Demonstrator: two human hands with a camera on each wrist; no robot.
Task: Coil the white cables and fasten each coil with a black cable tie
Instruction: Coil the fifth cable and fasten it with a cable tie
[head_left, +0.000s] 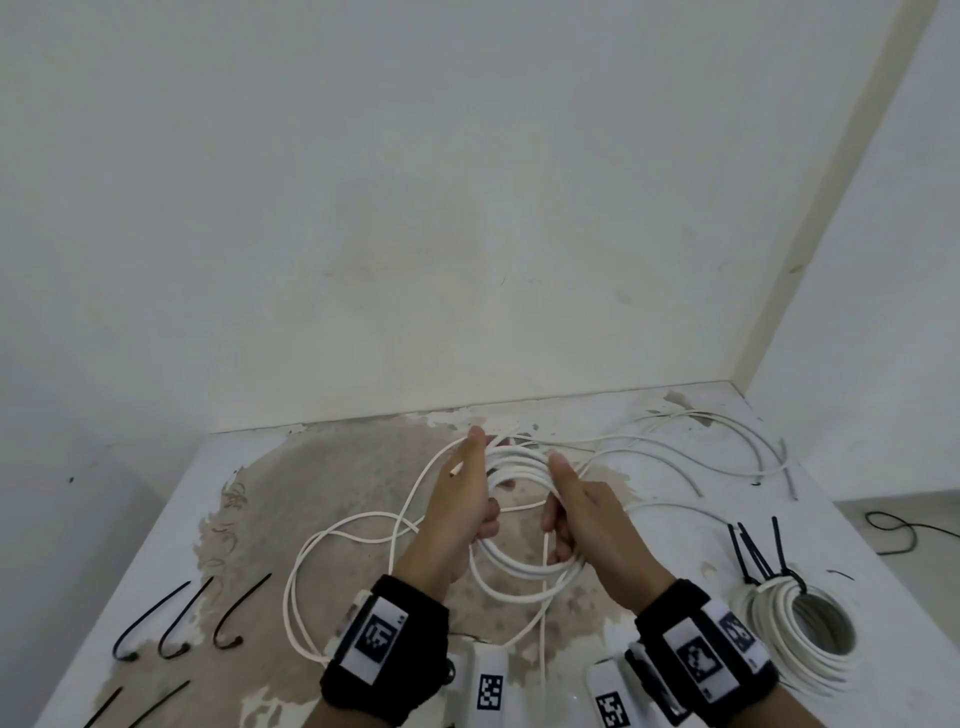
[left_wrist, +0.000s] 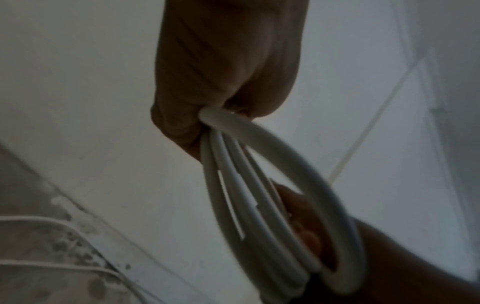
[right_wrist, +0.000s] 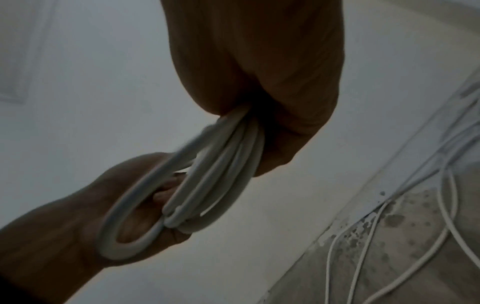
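Both hands are holding one coil of white cable (head_left: 519, 525) up off the table (head_left: 883, 670), each on its own side of the loop. The left hand (head_left: 462, 499) is gripping the coil's left side, fingers curled round the bundled turns, and the left wrist view shows those turns fanning out below the closed fist (left_wrist: 226, 67). The right hand (head_left: 582, 514) is clutching the opposite side the same way, its fingers wrapped round the strands, as its wrist view (right_wrist: 259, 72) confirms. A cable end (head_left: 456, 472) is poking out across the back of the left hand. Loose cable (head_left: 322, 551) is trailing from the coil down to the tabletop on the left of the left hand, and more slack (head_left: 691, 452) is sprawling beyond and to the right of the right hand. Just right of the right wrist a finished coil (head_left: 795, 634) is lying flat with black ties (head_left: 753, 556) sticking up from it. Left of the left wrist several spare black cable ties (head_left: 176, 618) are lying curved and apart from one another.
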